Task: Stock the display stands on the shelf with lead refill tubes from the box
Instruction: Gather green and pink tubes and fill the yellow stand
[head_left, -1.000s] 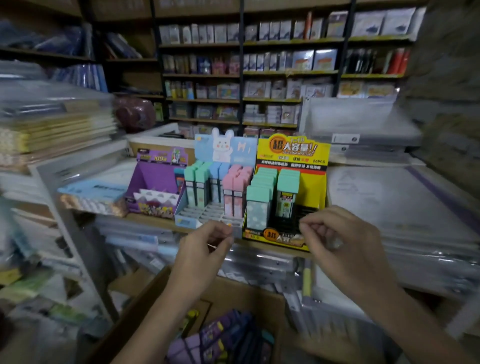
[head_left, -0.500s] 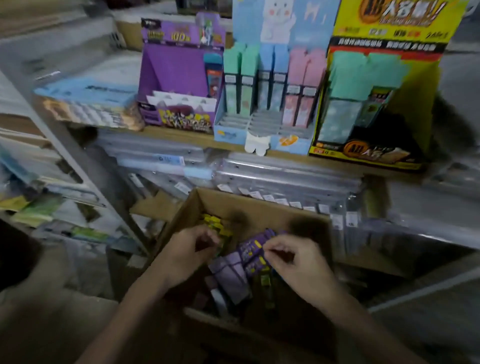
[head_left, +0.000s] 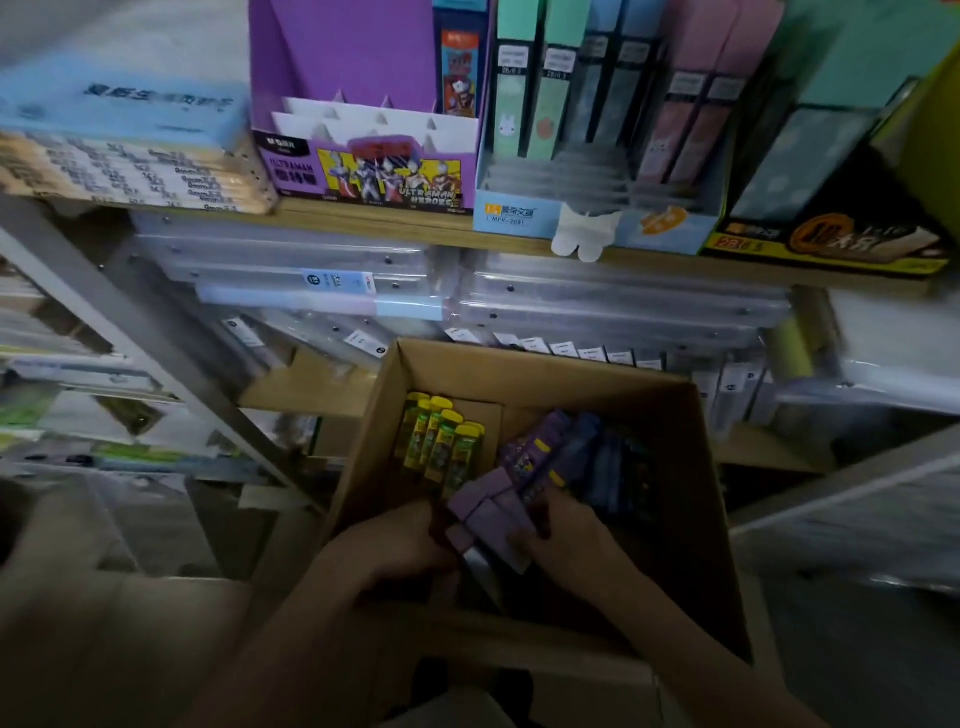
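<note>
An open cardboard box (head_left: 524, 366) sits low in front of me. Inside it lie purple lead refill tubes (head_left: 540, 457) and several yellow-capped tubes (head_left: 441, 436). My left hand (head_left: 395, 545) and my right hand (head_left: 566, 540) are both down in the box, fingers curled around a bundle of purple tubes (head_left: 488, 506) between them. Up on the wooden shelf (head_left: 374, 218) stand three displays: a purple stand (head_left: 363, 171) nearly bare with one tube at its right, a light blue stand (head_left: 519, 213) with pastel tubes, and a yellow-and-black stand (head_left: 831, 244) with teal tubes.
Flat clear plastic folders (head_left: 597, 306) are stacked under the shelf, just behind the box. A light blue pack on stacked booklets (head_left: 124, 150) lies left of the purple stand. A grey metal shelf post (head_left: 130, 332) slants down at the left.
My hands dropped from the shelf edge into the box and closed on purple tubes. My view tilted down and moved closer to the box.
</note>
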